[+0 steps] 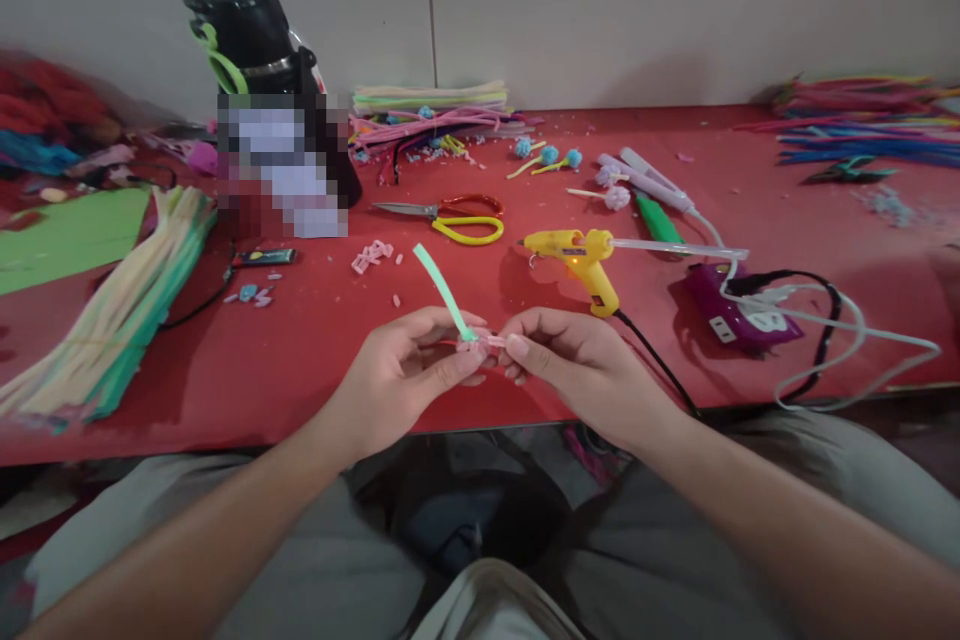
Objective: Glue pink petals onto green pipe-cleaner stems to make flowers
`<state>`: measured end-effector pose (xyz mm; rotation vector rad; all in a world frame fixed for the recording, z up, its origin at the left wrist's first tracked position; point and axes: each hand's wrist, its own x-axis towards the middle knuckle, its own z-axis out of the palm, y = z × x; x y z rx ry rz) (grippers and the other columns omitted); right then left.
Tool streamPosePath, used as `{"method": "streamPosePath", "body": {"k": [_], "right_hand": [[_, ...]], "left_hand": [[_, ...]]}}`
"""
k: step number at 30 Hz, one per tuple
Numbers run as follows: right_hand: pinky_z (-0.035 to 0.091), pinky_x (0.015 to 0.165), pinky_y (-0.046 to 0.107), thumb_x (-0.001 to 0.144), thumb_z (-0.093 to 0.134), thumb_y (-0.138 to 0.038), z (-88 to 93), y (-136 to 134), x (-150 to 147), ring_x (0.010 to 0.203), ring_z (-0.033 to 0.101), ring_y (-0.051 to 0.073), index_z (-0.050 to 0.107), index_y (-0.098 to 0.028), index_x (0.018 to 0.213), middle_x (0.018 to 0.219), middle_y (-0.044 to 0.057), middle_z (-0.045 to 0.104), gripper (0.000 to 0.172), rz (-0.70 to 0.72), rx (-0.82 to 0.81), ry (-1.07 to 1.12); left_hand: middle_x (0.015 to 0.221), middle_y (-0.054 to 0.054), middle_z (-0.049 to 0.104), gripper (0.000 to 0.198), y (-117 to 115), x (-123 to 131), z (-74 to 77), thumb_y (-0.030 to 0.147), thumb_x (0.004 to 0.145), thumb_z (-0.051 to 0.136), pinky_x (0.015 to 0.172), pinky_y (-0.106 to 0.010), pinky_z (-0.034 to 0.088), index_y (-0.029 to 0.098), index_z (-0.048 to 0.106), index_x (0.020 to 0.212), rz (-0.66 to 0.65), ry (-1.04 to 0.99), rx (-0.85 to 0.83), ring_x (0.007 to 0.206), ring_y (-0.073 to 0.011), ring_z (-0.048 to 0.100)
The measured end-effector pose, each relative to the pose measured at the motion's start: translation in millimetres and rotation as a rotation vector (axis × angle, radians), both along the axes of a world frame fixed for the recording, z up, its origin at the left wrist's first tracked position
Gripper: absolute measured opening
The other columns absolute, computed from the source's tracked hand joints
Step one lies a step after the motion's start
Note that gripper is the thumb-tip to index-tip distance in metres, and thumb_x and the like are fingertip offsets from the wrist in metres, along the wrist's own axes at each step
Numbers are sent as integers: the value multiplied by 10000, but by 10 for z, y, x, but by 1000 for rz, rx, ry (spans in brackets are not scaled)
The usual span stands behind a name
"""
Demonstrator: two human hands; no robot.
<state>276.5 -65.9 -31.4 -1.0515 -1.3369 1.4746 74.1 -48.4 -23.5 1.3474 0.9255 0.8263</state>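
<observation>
My left hand (409, 360) is closed in a pinch on a small pink pipe cleaner flower (471, 344), whose light green stem (441, 286) points up and to the left. Against its right side my right hand (574, 355) pinches a small pink pipe cleaner piece (496, 341); whether the piece touches the flower is hard to make out. Just beyond my hands lies a small pile of cut pink pieces (373, 257). Scissors (472, 220) with red and yellow handles rest behind it. A yellow glue gun (574, 255) with a clear glue stick lies beyond my right hand.
A black bottle (240, 30) stands at the back left, near a bundle of cream and green pipe cleaners (120, 310). Blue flowers (550, 156) and lilac flowers (616, 196) lie farther back. A purple power strip (724, 315) with looping cables sits on the right.
</observation>
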Motion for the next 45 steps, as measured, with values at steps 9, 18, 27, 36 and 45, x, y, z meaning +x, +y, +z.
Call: {"method": "streamPosePath", "body": {"k": [9,18,27,36,45], "right_hand": [[498,675,252,884,707,-433,-64,-17,-59,672,567,119,655,-188,804,724,1,628,263,-34,-31,41],[472,643,247,885,703,-433,-58,-4,-91,659,541,114,661,-178,816,729,5,629,267,-28,-35,1],[506,668,257,880,701,-450,-64,-10,-119,699,621,131,647,-190,805,774,21,694,276,-35,-32,-16],[518,679,255,884,701,-419,-64,-29,-142,707,638,135,633,-196,805,737,6,667,247,-38,-21,-8],[498,704,252,861,737,-383,-132,-25,-102,713,604,114,667,-179,828,772,5,660,217,-54,-114,165]], "left_hand": [[995,-61,782,267,-32,-8,-41,371,840,764,866,-340,642,209,740,1051,20,52,41,934,-238,759],[1000,-56,784,248,-31,-2,-1,368,846,753,826,-311,645,213,754,1039,20,81,49,894,-227,763],[931,-56,787,273,-37,-8,-1,388,830,768,784,-316,659,204,762,1032,33,92,26,823,-224,767],[924,-28,793,232,-43,-20,-45,326,837,774,764,-263,653,231,780,1049,48,82,55,815,-188,765],[986,-51,797,245,-39,-2,-39,296,825,786,792,-305,671,208,779,1053,46,-48,-68,858,-220,779]]}}
